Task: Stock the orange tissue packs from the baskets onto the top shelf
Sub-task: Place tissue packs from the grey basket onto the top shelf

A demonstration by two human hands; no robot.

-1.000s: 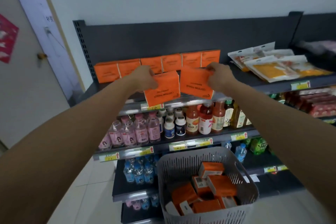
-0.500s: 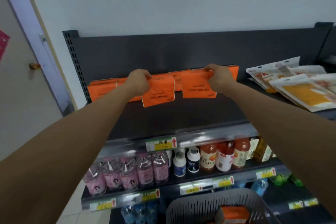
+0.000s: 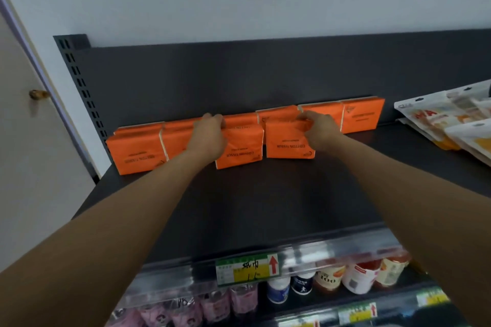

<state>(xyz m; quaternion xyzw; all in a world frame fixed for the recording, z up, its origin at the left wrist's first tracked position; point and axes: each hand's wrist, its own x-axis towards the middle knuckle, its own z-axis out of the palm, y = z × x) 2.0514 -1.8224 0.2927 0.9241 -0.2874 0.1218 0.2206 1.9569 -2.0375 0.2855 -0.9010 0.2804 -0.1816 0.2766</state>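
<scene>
Directly beneath fingers (image 3: 214, 118), upright tissue packs (image 3: 242, 150)

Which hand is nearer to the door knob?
Left. The left hand grips a pack, to the right of the door knob; the right hand grips a second pack, farther right.

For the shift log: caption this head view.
Left hand and right hand grip orange cotton tissue packs on the top shelf.

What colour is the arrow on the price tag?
The arrow is red, seen best in the head view.
</scene>
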